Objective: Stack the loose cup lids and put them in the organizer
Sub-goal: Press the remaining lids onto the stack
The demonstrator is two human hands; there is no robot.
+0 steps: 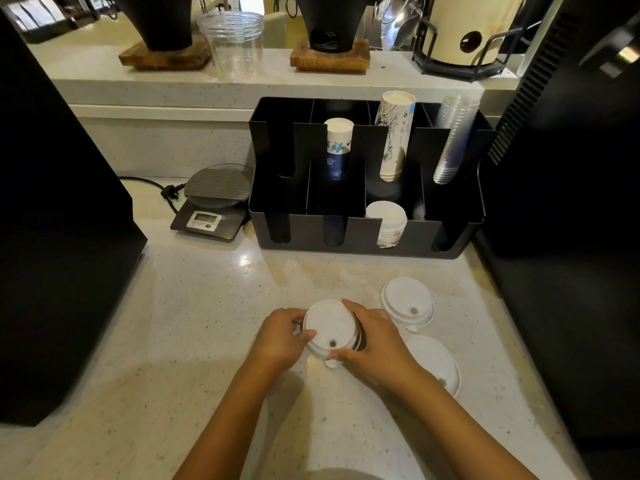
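Note:
A small stack of white cup lids (329, 327) sits on the pale counter, held from both sides. My left hand (280, 337) grips its left edge, and my right hand (372, 341) grips its right and near edge. Two more white lids lie loose to the right: one lid (407, 303) farther back, another lid (436, 362) partly hidden behind my right wrist. The black organizer (363, 247) stands behind them, with a stack of white lids (387, 216) in a front compartment.
The organizer's rear slots hold a blue-and-white paper cup stack (337, 147), a white printed cup stack (394, 133) and clear plastic cups (453, 136). A kitchen scale (214, 202) sits left of it. Dark machines (52, 202) flank the counter on both sides.

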